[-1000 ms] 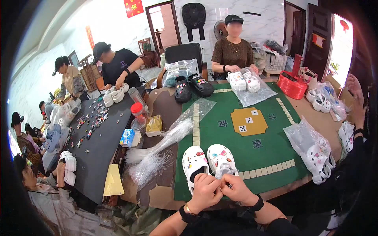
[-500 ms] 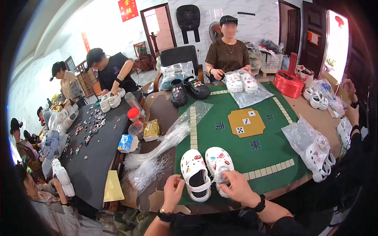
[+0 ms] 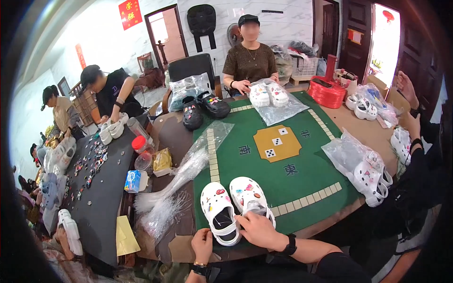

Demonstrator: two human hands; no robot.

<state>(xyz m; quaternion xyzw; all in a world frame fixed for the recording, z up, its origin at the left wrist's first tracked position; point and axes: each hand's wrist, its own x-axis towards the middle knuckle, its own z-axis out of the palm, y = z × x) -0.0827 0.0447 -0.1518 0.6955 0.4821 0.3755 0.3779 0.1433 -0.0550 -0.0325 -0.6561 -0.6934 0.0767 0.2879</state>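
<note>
A pair of white clogs with colourful charms stands side by side at the near edge of the table, toes pointing away. My left hand (image 3: pixel 203 245) is beside the heel of the left clog (image 3: pixel 218 207), fingers curled; any thing inside them is hidden. My right hand (image 3: pixel 259 231) lies over the heel of the right clog (image 3: pixel 244 188). Its fingertips are drawn together between the two shoes, and what they pinch is hidden. Crumpled clear plastic (image 3: pixel 255 207) shows in the right clog's opening.
A bundle of clear plastic strands (image 3: pixel 167 203) lies left of the clogs on the green mat (image 3: pixel 231 162). To the right are bagged white clogs (image 3: pixel 370 181). Across the table a person (image 3: pixel 250 61) touches another bagged pair (image 3: pixel 268 95). Dark clogs (image 3: pixel 192 114) stand farther left.
My right hand has shifted inward from the right clog's opening to the gap between the shoes. My left hand has moved lower beside the left heel, its fingers more curled. The view has shifted.
</note>
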